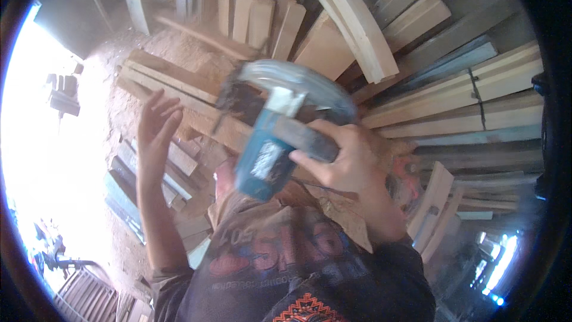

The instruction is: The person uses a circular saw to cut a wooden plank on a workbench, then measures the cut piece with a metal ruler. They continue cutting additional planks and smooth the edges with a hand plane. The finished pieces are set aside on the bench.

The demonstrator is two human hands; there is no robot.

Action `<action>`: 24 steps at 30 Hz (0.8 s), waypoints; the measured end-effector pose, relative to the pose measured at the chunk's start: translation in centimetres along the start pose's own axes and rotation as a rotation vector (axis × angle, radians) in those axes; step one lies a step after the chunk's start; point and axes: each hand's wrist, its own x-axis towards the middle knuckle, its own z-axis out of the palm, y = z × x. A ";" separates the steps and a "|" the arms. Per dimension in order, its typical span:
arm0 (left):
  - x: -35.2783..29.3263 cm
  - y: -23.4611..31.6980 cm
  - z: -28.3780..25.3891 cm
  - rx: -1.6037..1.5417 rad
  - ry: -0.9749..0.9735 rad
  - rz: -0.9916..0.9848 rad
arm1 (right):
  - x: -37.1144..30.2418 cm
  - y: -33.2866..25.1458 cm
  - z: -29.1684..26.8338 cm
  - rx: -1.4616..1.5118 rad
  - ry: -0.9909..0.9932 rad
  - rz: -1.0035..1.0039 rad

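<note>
My right hand (345, 161) is wrapped round the black rear handle of a teal circular saw (253, 173). The saw is tilted in front of my body, its silver blade guard to the far side, and it is slightly blurred by motion. Beneath and beyond it lies a long wooden beam (190, 100) with a dark lengthwise line along it. The saw hides the beam's middle. To the left, my left hand (158, 124) is raised beside the beam with its fingers apart and nothing in them. Whether the saw touches the beam, I cannot tell.
Several upright planks (250, 15) stand at the far side. Long timbers (465, 92) are stacked along the right, with a curved wooden piece (357, 30) on top. Short offcuts (158, 170) lie at left on the sawdust-covered floor (122, 113). A red tool (408, 179) sits behind my right forearm.
</note>
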 end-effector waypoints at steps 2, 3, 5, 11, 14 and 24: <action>-4.2 -3.5 1.3 -0.002 0.067 -0.121 | -3.2 3.0 -2.4 -0.072 0.049 0.033; -6.7 -5.5 2.1 -0.042 0.122 -0.226 | -4.3 4.7 -3.3 -0.112 0.076 0.034; -11.8 -9.6 3.6 -0.151 0.204 -0.415 | -6.2 8.3 -5.2 -0.157 0.114 0.040; -22.9 -16.8 6.3 -0.226 0.291 -0.811 | -11.0 16.4 -8.1 -0.257 0.147 0.143; -23.6 -17.0 7.2 -0.191 0.267 -0.803 | -11.9 18.8 -8.5 -0.302 0.078 0.183; -21.4 -14.3 9.6 -0.149 0.106 -0.691 | -13.0 20.9 -8.2 -0.249 0.059 0.084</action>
